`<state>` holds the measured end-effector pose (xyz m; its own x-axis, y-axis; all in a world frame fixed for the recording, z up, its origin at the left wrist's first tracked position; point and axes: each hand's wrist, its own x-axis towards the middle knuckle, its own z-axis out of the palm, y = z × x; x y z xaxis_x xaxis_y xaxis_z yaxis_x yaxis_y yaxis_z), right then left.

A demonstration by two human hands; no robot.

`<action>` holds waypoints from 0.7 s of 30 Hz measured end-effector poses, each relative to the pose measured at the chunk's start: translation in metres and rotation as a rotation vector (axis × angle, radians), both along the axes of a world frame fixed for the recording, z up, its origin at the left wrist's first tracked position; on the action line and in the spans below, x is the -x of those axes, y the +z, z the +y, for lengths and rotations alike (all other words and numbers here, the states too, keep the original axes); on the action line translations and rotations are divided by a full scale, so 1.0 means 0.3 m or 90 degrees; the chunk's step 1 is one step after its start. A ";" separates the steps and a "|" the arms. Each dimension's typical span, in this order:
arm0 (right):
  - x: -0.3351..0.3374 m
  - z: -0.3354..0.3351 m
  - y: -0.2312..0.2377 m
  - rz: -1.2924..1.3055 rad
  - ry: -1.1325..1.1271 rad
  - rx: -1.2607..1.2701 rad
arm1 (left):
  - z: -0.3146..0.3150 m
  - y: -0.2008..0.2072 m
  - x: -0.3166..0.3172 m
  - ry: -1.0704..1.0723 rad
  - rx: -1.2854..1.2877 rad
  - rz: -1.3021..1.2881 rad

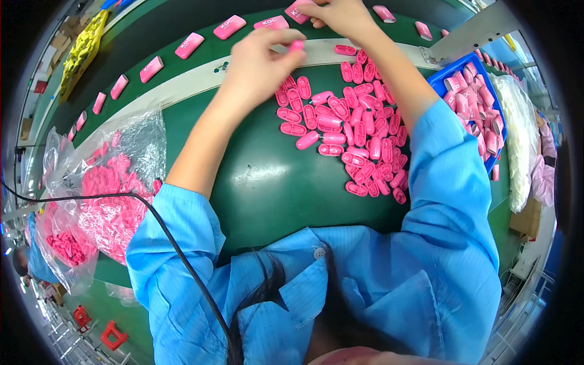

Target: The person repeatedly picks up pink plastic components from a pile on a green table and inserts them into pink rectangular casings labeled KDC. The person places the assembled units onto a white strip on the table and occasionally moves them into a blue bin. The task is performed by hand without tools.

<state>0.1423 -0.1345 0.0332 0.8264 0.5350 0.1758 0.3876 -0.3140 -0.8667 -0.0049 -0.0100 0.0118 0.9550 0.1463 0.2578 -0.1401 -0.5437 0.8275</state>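
Note:
My left hand (258, 67) is closed, with a small pink piece (296, 46) between thumb and forefinger; its exact kind is mostly hidden. Up at the top edge, my right hand (340, 17) grips a pink printed plastic shell (299, 10) on the dark belt. Another pink shell (271, 23) lies just beyond my left hand. Below my hands, on the green tabletop (261, 182), spreads a pile of small oval pink plastic caps (359, 121), some face up with their hollow insides showing, others on their sides.
More pink shells (189, 45) line the curved belt. On the left lie clear plastic bags (115, 188) of pink parts, crossed by a black cable (164, 222). A blue bin (435, 79) heaped with pink shells stands right, below a metal bracket (474, 33). A yellow tray (82, 52) sits far left.

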 end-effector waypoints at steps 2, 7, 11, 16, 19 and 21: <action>0.024 -0.078 -0.006 0.227 0.151 -0.109 | 0.031 -0.003 0.003 -0.002 0.279 0.067; 0.121 -0.128 -0.094 0.348 0.171 -0.235 | 0.023 -0.076 -0.021 0.018 0.455 -0.001; 0.128 -0.130 -0.117 0.295 0.163 -0.226 | 0.003 -0.048 0.000 0.021 0.477 0.020; 0.141 -0.137 -0.117 0.316 0.195 -0.273 | 0.004 -0.031 0.011 0.032 0.349 -0.002; 0.149 -0.142 -0.104 0.303 0.211 -0.269 | 0.018 -0.030 0.015 0.048 0.220 -0.013; 0.147 -0.146 -0.104 0.254 0.210 -0.246 | 0.019 -0.010 0.017 0.058 0.120 -0.017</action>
